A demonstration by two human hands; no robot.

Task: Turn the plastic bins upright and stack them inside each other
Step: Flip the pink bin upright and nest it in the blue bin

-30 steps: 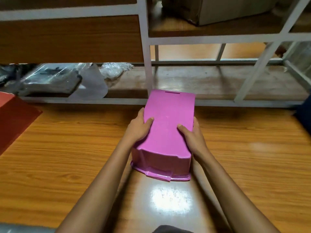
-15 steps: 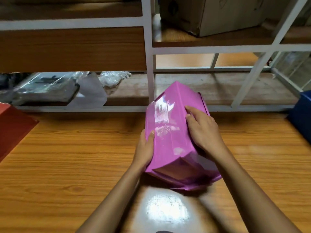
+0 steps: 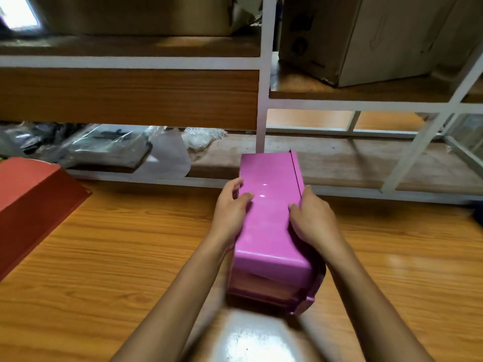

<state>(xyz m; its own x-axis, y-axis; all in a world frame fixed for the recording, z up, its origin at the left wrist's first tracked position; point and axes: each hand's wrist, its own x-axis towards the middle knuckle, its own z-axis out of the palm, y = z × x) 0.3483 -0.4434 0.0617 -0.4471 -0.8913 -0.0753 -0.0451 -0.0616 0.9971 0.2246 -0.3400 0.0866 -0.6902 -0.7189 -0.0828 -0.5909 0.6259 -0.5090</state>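
A pink plastic bin (image 3: 269,223) is in the middle of the wooden table, rolled onto its side with its rim facing right; one long wall faces up. My left hand (image 3: 230,212) grips its left edge with the fingers over the top. My right hand (image 3: 312,219) holds the right edge by the rim. A red bin (image 3: 31,205) lies upside down at the far left. A dark blue bin (image 3: 477,209) barely shows at the right edge.
A white metal shelf frame (image 3: 262,100) with wooden boards runs along the back of the table. Plastic-wrapped items (image 3: 109,150) lie on its lowest board at left. A cardboard box (image 3: 360,35) sits on a higher shelf at right.
The pink bin was upside down flat on the table; both hands have lifted and rolled it onto its side, rim now to the right. The camera tilted up slightly.
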